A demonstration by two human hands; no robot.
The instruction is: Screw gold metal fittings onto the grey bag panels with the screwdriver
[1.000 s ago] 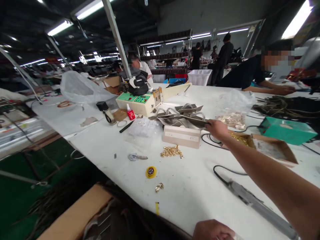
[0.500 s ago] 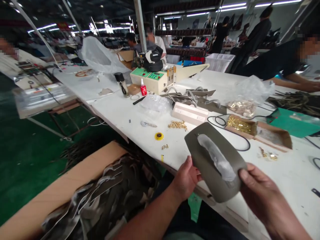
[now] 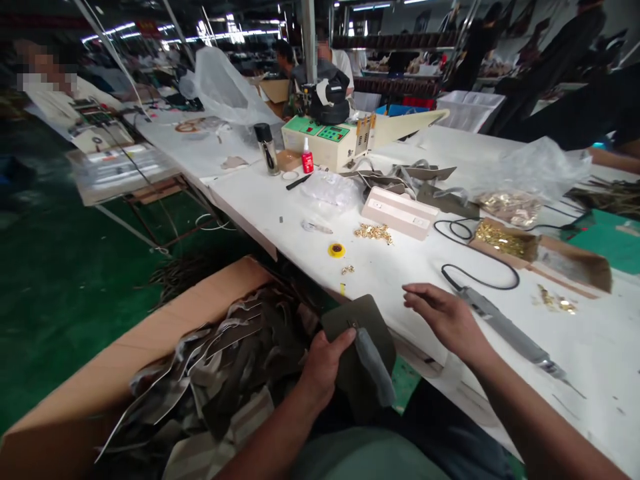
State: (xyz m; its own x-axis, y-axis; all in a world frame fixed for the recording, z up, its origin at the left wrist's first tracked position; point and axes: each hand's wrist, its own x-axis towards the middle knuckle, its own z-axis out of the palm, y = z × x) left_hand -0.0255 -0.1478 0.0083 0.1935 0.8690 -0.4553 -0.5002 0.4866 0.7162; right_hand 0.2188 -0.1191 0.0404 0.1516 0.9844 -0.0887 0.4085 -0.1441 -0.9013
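A dark olive panel (image 3: 373, 313) with a plastic-wrapped handle (image 3: 374, 367) is gripped at its left side by my left hand (image 3: 325, 363), thumb on top near the handle's upper end. The panel hangs over the table's front edge, above my lap. My right hand (image 3: 445, 317) is over the tabletop with its fingers extended, holding nothing. Just right of it lies a grey electric screwdriver (image 3: 505, 327) with a black cord. Small gold fittings (image 3: 347, 270), a yellow round tape (image 3: 337, 250) and a pile of gold fittings (image 3: 374, 232) lie beyond the panel.
A large carton (image 3: 125, 347) of olive pieces stands at lower left. On the white table (image 3: 270, 207) are a pinkish block (image 3: 400, 212), a red bottle (image 3: 307, 159), a machine (image 3: 320, 143) and a box of gold parts (image 3: 505, 241). People are at work beyond.
The panel has moved left and down, toward the carton, in my left hand. My right hand has let go of it and opened. The screwdriver now shows, and the view has shifted.
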